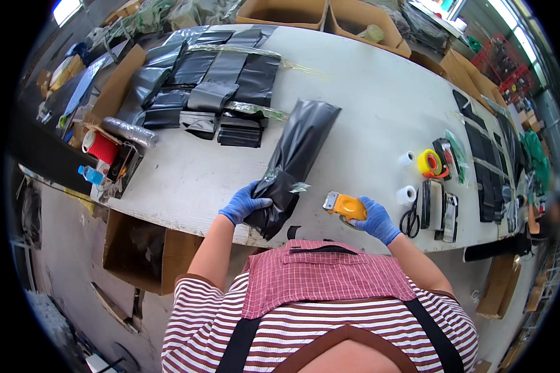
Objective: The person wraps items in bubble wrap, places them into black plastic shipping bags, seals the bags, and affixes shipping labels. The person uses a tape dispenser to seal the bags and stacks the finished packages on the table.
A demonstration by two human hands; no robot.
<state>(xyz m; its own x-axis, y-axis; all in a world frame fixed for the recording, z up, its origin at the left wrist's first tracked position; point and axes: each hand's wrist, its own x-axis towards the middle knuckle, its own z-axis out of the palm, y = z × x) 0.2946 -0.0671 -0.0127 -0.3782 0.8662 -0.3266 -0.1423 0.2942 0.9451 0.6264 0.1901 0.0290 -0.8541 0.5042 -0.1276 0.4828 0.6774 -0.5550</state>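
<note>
My left hand (pixel 246 204), in a blue glove, grips the gathered lower end of a black plastic bag bundle (pixel 302 140). The bundle lies slantwise across the near part of the table, and clear tape shows around its narrow middle. My right hand (pixel 378 221), also in a blue glove, is closed around a yellow handheld tool (pixel 347 206) with a silver metal head. The tool's head points left toward the bundle, a short gap apart from it. The tool's exact kind I cannot make out.
Stacks of flat black bags (pixel 230 68) cover the table's far left. To the right lie black-handled scissors (pixel 409 221), a yellow tape roll (pixel 429 163), white rolls (pixel 406 195) and black packs (pixel 432 202). A cardboard box (pixel 137 248) stands below the left edge.
</note>
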